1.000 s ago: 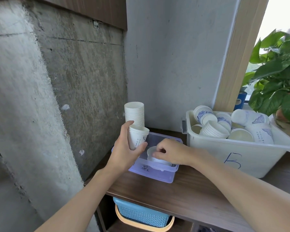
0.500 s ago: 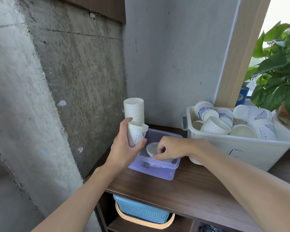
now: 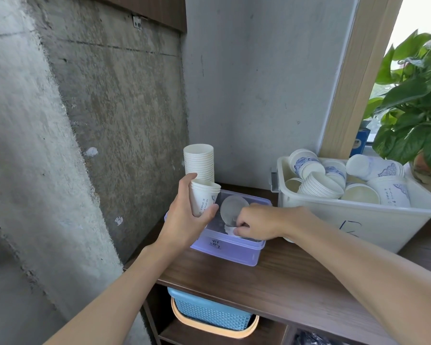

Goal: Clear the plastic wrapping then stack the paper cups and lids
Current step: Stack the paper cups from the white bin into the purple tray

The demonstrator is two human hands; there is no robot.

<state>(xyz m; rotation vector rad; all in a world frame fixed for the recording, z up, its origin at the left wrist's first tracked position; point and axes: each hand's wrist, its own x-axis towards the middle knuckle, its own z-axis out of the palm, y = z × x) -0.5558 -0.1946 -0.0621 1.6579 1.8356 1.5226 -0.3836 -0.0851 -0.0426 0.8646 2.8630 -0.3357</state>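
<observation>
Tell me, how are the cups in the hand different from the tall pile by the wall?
The held cups are just a few, gripped in the left hand; the tall pile has many more, untouched. The held cups show blue print; the tall pile shows only white rims. Both are nested white paper cups.

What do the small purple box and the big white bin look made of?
Small purple box: likely translucent plastic, smooth; its walls look see-through. Big white bin: probably milky plastic, slightly glossy, with a moulded rim.
</observation>
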